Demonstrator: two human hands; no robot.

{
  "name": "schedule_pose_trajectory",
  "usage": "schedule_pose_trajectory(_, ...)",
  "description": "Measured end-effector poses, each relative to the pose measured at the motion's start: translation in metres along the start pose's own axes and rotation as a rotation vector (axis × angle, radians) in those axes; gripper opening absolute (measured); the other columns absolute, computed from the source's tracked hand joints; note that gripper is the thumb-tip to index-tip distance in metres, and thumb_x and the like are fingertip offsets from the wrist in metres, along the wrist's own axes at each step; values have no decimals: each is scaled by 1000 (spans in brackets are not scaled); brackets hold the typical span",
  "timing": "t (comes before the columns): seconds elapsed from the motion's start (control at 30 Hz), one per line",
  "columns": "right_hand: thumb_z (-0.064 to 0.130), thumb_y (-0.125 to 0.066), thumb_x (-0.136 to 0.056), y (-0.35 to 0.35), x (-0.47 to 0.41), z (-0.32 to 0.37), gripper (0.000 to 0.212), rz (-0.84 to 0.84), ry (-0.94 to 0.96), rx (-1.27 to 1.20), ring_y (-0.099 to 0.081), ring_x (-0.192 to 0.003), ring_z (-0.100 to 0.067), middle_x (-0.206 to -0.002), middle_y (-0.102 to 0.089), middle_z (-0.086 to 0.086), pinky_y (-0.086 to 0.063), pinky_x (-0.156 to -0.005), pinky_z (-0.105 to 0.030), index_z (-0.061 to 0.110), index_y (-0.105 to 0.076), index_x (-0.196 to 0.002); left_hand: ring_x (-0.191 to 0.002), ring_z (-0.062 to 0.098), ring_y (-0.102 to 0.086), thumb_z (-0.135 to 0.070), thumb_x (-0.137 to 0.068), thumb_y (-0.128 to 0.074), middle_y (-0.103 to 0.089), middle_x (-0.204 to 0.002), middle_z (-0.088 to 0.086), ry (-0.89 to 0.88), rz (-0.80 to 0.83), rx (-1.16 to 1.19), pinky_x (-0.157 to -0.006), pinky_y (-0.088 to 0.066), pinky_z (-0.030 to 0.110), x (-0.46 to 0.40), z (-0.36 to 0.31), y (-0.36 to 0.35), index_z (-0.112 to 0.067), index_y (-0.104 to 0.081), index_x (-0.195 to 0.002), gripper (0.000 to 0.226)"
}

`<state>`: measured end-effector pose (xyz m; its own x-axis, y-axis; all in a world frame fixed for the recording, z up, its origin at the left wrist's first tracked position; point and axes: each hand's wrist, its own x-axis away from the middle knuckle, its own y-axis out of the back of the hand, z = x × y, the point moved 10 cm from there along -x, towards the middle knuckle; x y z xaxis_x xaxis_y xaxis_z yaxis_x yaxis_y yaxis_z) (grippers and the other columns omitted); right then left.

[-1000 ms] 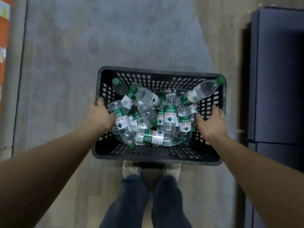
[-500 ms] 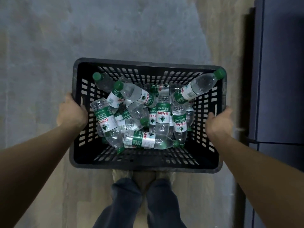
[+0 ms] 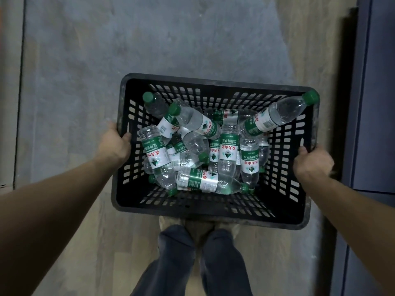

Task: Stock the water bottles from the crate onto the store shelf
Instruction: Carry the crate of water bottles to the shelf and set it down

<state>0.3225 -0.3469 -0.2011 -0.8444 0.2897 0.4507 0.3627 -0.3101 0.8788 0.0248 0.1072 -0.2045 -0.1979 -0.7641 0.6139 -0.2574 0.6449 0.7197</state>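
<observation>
1. The water bottles [image 3: 205, 146] lay jumbled in the bottom of our black slatted plastic crate [image 3: 213, 216], clear with green caps, most on their sides and piled across one another.
2. One propped bottle [image 3: 275, 116] leaned up the far right corner, its green cap resting at the rim.
3. Our left hand [image 3: 114, 144] gripped the crate's left rim, thumb hooked over the inside edge; the fingers went down the outer wall, out of view.
4. Our right hand [image 3: 313, 161] gripped the right rim, curled over the edge near the handle slot.
5. We could not tell for certain whether the crate was lifted or resting on the floor [image 3: 149, 50]; it sat just ahead of our shoes [image 3: 171, 222].
6. No shelf was in view; a dark cabinet-like unit [image 3: 376, 103] stood along the right.
7. We judged the main risk to be the propped bottle: any tilt or jolt of the crate could tip it over the rim.
8. The loose pile could also roll and shift the load toward one hand, straining a grip that held only by the rim.
9. The labels were white and green with red Chinese characters that appeared to read 农夫山泉, with smaller green characters and a dark triangular emblem; the fine print was too small to read.
</observation>
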Motion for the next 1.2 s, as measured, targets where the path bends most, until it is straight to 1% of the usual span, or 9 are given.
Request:
schedule_pose_trajectory(0.17,23,-50,-101,24,11,4,33,-42,-11,1,-58,-111,-42,-118,-61,-26,-47,-94,-45,-2,-56,-122,-115,38,-59,-18,-101,-50,-63,-126,16,-22,-36,-27,-97,-46,44,12,-9,12,-11,-49,-135,34)
schedule_pose_trajectory(0.3,24,-49,-102,54,32,14,35,-37,-1,15,-58,-109,-44,-117,-61,-29,-48,-90,-45,-4,-55,-121,-116,39,-58,-17,-101,-48,-63,-125,18,2,-78,-46,-100,-46,45,33,-12,34,-9,-51,-134,34)
schedule_pose_trajectory(0.43,22,-50,-101,99,54,35,34,-38,29,4,-59,-110,-44,-117,-62,-29,-48,-90,-45,-5,-55,-122,-117,45,-55,-18,-100,-49,-60,-125,28,36,-107,-92,-102,-43,47,54,-20,69,-4,-53,-132,35)
schedule_pose_trajectory(0.53,23,-50,-101,134,72,52,31,-37,23,-25,-61,-104,-44,-112,-63,-27,-51,-83,-45,-1,-55,-118,-115,48,-55,-19,-99,-50,-60,-122,30,58,-155,-99,-100,-44,49,75,-35,108,-1,-54,-128,34)
schedule_pose_trajectory(0.67,23,-49,-101,187,94,80,31,-27,53,-35,-62,-99,-40,-108,-63,-25,-48,-75,-40,0,-55,-120,-108,45,-58,-22,-98,-50,-63,-116,24,37,-193,-95,-94,-48,50,111,-64,169,-6,-55,-125,33)
schedule_pose_trajectory(0.87,24,-49,-101,290,143,127,32,-15,136,-90,-59,-106,-41,-114,-61,-27,-45,-77,-36,-3,-55,-117,-107,42,-61,-23,-95,-51,-66,-116,21,-14,-241,-45,-91,-49,45,184,-120,273,-7,-59,-122,32)
schedule_pose_trajectory(0.93,22,-50,-101,324,157,142,30,-30,160,-133,-58,-108,-43,-115,-61,-27,-47,-83,-39,-3,-56,-116,-108,42,-61,-21,-95,-51,-66,-117,22,-35,-239,3,-94,-49,46,205,-137,301,-6,-57,-123,32)
schedule_pose_trajectory(1.0,20,-50,-100,354,168,153,29,-40,171,-167,-58,-108,-43,-115,-61,-27,-48,-86,-42,-3,-56,-116,-107,42,-60,-17,-95,-50,-65,-116,23,-55,-242,49,-95,-50,46,226,-151,325,-4,-57,-122,31)
schedule_pose_trajectory(1.2,17,-51,-100,417,184,187,26,-53,203,-205,-60,-107,-43,-113,-63,-27,-48,-83,-41,-4,-58,-115,-102,41,-63,-17,-100,-47,-63,-109,24,-37,-255,31,-88,-55,52,267,-183,373,-1,-50,-124,29)
